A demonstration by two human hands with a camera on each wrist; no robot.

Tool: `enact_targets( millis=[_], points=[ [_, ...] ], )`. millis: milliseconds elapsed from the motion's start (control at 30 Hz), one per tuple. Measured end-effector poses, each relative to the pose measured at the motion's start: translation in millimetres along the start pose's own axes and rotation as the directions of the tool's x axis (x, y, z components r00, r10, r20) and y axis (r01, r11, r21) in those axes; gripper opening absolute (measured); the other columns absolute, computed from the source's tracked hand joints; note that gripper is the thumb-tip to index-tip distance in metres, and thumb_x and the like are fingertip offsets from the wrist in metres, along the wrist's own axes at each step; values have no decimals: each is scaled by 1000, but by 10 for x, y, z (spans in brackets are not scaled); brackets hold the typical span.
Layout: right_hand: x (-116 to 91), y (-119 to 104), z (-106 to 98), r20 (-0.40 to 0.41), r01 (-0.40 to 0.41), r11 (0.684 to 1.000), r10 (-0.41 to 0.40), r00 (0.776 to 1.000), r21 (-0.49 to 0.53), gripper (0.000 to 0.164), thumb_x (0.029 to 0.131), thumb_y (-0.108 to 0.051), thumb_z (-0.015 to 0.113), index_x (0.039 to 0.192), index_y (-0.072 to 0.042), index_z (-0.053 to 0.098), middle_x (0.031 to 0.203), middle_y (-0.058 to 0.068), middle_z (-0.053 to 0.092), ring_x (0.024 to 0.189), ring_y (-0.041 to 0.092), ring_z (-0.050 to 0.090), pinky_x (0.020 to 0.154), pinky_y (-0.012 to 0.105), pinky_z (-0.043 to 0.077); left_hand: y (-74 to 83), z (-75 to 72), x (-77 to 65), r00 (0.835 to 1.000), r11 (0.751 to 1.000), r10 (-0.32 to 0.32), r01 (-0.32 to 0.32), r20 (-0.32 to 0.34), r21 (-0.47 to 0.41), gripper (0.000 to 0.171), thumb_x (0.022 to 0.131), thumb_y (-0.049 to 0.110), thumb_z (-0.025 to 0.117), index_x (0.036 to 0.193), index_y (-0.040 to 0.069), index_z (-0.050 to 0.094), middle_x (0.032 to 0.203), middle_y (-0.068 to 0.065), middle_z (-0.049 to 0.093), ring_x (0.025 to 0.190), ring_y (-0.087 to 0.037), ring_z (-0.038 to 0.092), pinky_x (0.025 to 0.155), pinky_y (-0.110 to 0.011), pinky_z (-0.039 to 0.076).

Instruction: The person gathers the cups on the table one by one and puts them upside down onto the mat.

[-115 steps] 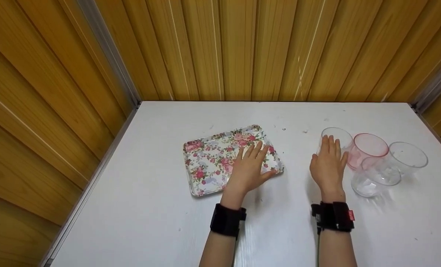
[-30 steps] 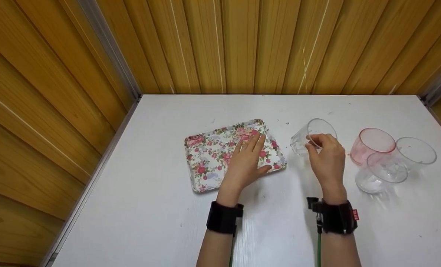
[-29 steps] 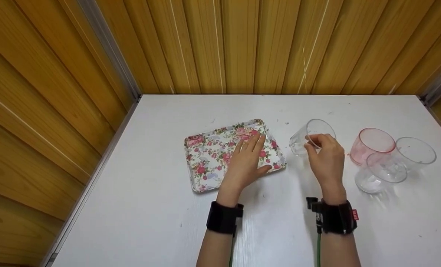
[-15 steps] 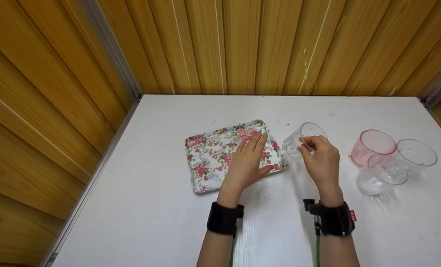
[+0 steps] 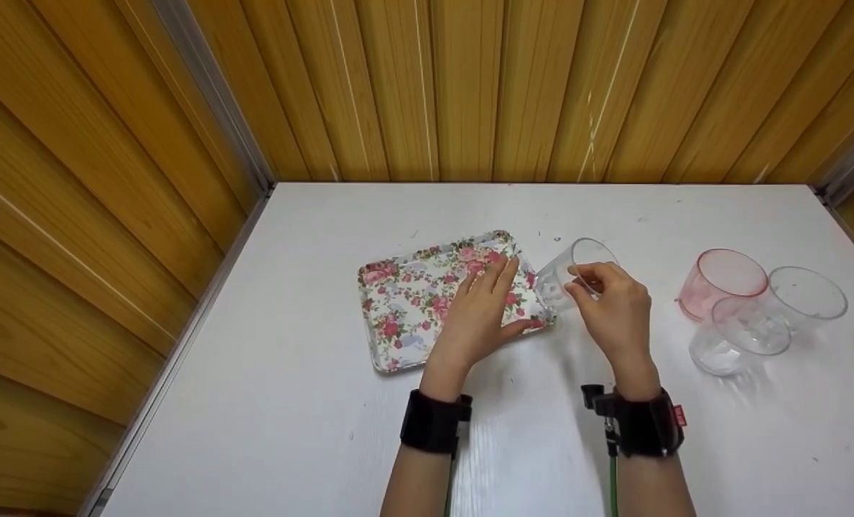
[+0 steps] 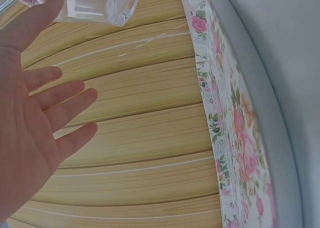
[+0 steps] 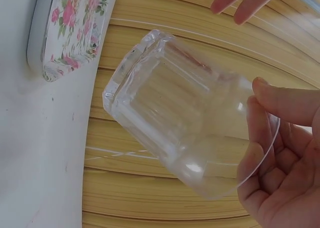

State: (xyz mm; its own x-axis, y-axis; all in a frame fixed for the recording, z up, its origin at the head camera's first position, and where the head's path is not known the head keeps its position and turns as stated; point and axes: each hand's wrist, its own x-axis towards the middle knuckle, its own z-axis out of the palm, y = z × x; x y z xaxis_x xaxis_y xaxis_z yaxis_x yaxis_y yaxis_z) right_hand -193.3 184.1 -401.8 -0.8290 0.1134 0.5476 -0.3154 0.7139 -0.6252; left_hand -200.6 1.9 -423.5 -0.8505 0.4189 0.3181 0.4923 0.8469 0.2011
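Note:
My right hand (image 5: 617, 305) pinches a clear plastic cup (image 7: 175, 112) by its rim, thumb on one side and fingers on the other. Tilted, with its base toward the left, the cup overlaps the right edge of a flower-patterned tray (image 5: 405, 309) in the head view. The right wrist view shows it raised off the white tabletop. My left hand (image 5: 473, 312) hovers over the right part of the tray, fingers straight and holding nothing. In the left wrist view, the left palm (image 6: 22, 133) is beside the tray's rim (image 6: 205, 87), with the cup's base (image 6: 122, 5) above the fingers.
To the right, a pink cup (image 5: 721, 283) stands beside a clear cup (image 5: 807, 294) and another clear cup (image 5: 728, 345) in front, grouped closely. Wood-patterned panels (image 5: 462, 93) rise behind the white table (image 5: 276, 316) and at its left side.
The right hand has taken the clear cup from the group by its rim and moved it left to the tray's right edge. The left hand stays almost in place.

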Motion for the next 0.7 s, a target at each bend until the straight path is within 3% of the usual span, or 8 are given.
enact_targets(
  millis=[233,533,567,700],
  points=[
    [6,-27,-4,4,2,1000,-2,1000,2,19,70,-2,75,89,0,69,82,14,68,70,26,66,65,41,51,14,-3,19,1000,1000,-4,4,28,-24,90,78,55,60,145,12,20,147,-9,30,130,-21,37,109,-41,27],
    [-3,-67,0,32,2,1000,-3,999,26,20,72,-4,74,91,0,70,80,14,69,69,25,67,66,41,52,24,-18,9,999,1000,-4,3,34,8,90,78,61,53,145,12,20,146,-6,31,130,-18,36,110,-39,27],
    [-6,-72,3,39,0,999,-2,999,32,20,72,-4,74,91,-1,70,80,14,69,69,25,67,66,40,53,25,-17,7,999,1000,-3,3,34,7,90,78,61,54,145,12,20,146,-6,32,130,-18,37,110,-39,27],
    [-13,-105,12,57,3,998,-7,998,61,20,72,-5,74,91,-1,71,80,13,70,71,24,67,67,13,49,26,-13,10,1000,1000,-3,3,27,-6,91,77,58,59,145,11,20,146,-5,33,129,-18,38,109,-40,28]
  ],
)
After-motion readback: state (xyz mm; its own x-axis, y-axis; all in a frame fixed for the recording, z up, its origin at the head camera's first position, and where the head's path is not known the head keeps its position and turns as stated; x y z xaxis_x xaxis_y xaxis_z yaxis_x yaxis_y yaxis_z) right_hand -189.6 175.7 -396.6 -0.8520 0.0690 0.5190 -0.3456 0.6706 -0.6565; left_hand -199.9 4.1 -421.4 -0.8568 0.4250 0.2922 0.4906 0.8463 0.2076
